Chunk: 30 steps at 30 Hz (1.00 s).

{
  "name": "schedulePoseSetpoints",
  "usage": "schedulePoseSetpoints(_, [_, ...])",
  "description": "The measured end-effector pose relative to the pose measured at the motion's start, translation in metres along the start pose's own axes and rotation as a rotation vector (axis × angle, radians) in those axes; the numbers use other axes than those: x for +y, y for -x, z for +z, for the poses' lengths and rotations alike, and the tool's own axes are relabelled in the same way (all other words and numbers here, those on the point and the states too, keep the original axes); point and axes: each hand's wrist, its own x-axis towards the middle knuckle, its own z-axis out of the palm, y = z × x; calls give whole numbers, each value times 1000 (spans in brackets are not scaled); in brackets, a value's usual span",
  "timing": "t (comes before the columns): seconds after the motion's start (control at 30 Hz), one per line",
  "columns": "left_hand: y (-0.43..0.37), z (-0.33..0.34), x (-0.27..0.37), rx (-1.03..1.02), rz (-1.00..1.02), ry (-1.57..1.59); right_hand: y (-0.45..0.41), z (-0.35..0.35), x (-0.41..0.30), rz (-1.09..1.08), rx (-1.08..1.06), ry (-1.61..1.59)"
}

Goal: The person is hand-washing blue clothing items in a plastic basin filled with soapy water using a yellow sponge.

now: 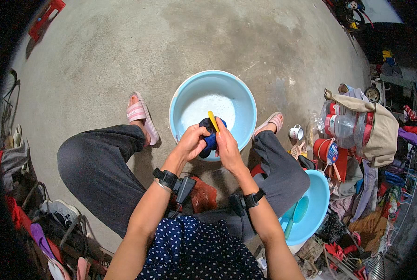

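Observation:
Over a light blue basin (pixel 184 94) on the floor between my feet, both hands meet at a dark blue and black item (pixel 209 140). It may be a small shoe; my fingers cover much of it. My left hand (pixel 193 140) grips its left side. A yellow handle (pixel 213 120) rises from my right hand (pixel 228 149), its rounded end pointing away from me. Whatever is at the handle's other end stays hidden. My right fingers also lie against the blue item's right side. A whitish, wet-looking bottom shows inside the basin.
By my right knee stands a second blue basin (pixel 318 196) with a green ladle (pixel 300 210) in it. A white enamel mug (pixel 295 132), a red pot (pixel 323 148) and clear plastic bottles (pixel 345 126) crowd the right. Shoes (pixel 63 211) sit at lower left.

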Motion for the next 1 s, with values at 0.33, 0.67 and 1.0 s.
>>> schedulePoseSetpoints(0.33, [-11,-19,-12,-32,-8,-62,6,2,7,-233,75,655])
schedulePoseSetpoints(0.67, [-1,-4,-14,-105,38,260,2,5,3,-189,94,724])
schedulePoseSetpoints(1.0, [1,1,-4,-170,-29,296,-1,-6,11,-195,64,754])
